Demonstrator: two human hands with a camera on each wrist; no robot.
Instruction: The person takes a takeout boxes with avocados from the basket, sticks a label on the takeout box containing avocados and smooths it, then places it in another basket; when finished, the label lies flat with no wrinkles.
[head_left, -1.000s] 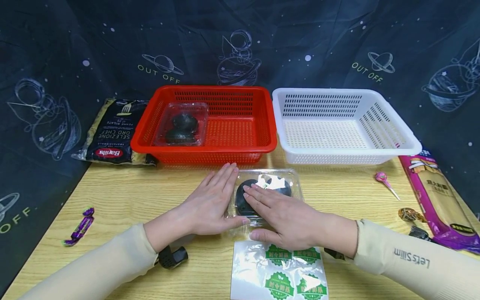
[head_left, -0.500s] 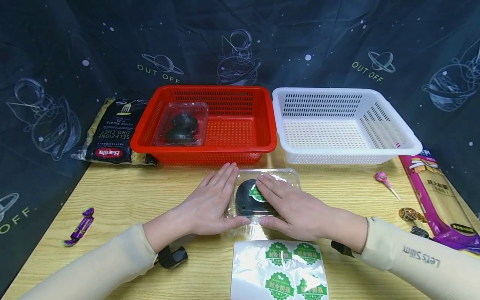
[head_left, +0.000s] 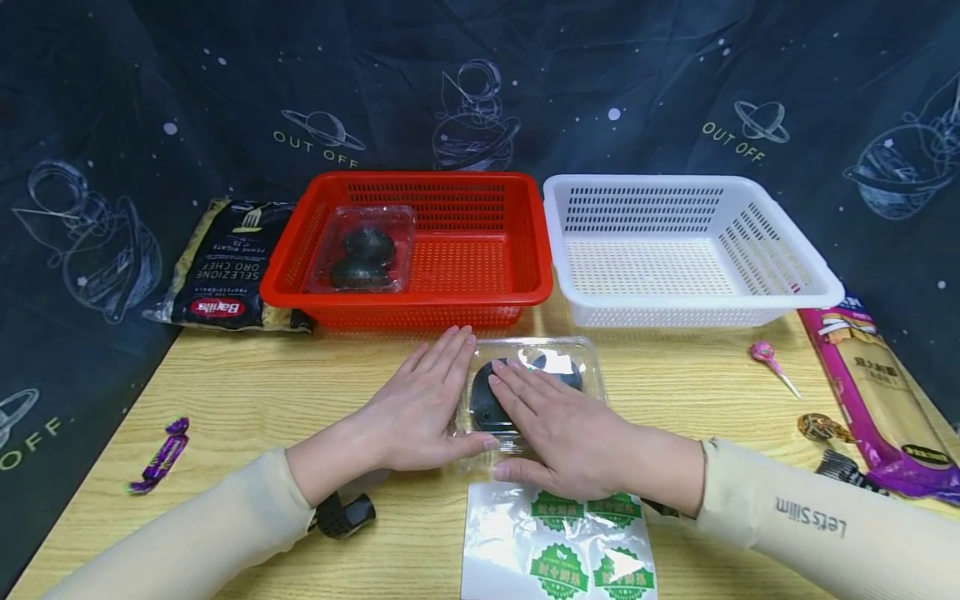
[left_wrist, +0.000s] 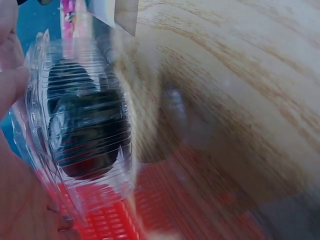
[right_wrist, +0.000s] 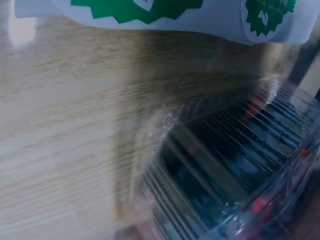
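Clear container (head_left: 482, 408) on wooden table (head_left: 255, 383); left grip (head_left: 420, 408) straight-fingered against its side, right grip (head_left: 566, 425) straight-fingered across top.

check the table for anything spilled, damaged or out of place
Nothing looks spilled or damaged, the box under the right hand included. Slightly stray, perhaps: a purple candy and a lollipop lie loose on the table, outside the red basket and the white basket.

Two clear boxes (head_left: 558, 365), two baskets (head_left: 412, 300), two bags (head_left: 232, 267), one sticker sheet (head_left: 581, 533).

Box (head_left: 553, 362) — just behind the sticker sheet (head_left: 551, 537)
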